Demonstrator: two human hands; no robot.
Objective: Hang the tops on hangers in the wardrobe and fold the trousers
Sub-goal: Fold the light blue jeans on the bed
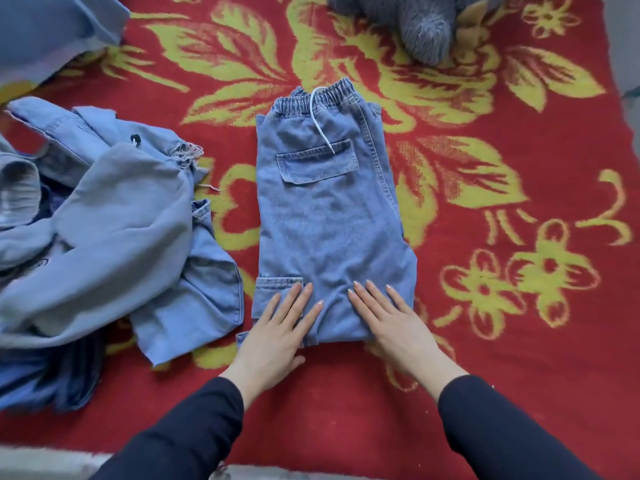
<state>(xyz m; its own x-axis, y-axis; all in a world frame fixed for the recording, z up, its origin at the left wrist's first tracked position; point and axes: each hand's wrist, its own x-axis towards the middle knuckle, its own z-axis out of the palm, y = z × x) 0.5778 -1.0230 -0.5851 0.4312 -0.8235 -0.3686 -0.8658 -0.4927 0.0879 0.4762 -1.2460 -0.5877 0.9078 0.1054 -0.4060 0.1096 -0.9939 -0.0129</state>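
Note:
A pair of light blue denim trousers [329, 220] lies folded lengthwise on the red blanket, elastic waistband and white drawstring at the far end, a flap pocket facing up. My left hand [280, 330] rests flat on the near left corner of the trousers, fingers straight over a side pocket. My right hand [388, 317] lies flat on the near right part, fingers spread. Both sleeves are dark.
A heap of blue clothes [104, 230] with a grey-blue hoodie on top sits at the left. A grey knitted garment [422, 26] lies at the far edge. More blue cloth [52, 26] is at the top left. The red and yellow flowered blanket [519, 168] covers the surface.

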